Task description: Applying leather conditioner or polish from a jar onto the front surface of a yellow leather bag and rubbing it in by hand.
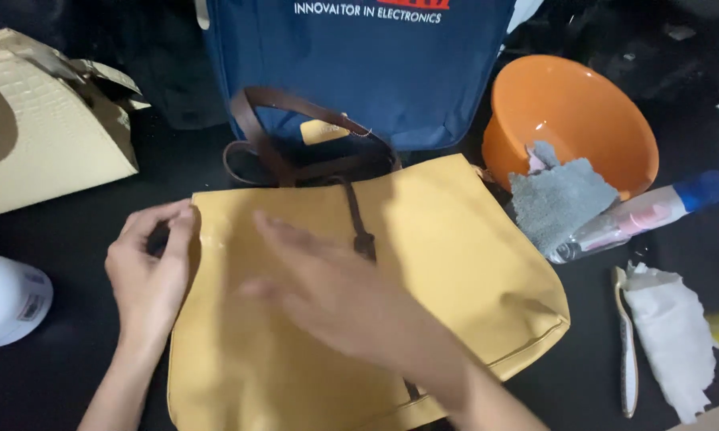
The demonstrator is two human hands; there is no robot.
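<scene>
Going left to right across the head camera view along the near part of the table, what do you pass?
White bottle → left hand at the edge of the yellow bag → right hand, blurred, over the bag → white brush → crumpled white cloth.

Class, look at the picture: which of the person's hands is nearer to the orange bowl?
The right hand. It lies blurred over the middle of the yellow bag, closer to the orange bowl at upper right. The left hand grips the bag's upper left corner, farther away.
</scene>
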